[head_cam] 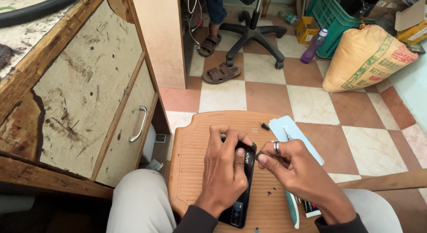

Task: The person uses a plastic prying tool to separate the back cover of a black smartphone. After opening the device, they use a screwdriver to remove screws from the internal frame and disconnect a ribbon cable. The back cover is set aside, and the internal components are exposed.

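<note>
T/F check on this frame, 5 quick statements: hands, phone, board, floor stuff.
1. The left hand rests on a black phone. True.
2. The phone lies on bare floor tiles. False: it lies on a brown ridged board across the person's lap.
3. The right hand wears a ring. True, on one finger.
4. A purple bottle stands upright on the board. False: it is on the floor, tilted against a green crate.
5. The office chair has nobody near it. False: a sandalled foot of another person is right beside its base.
</note>
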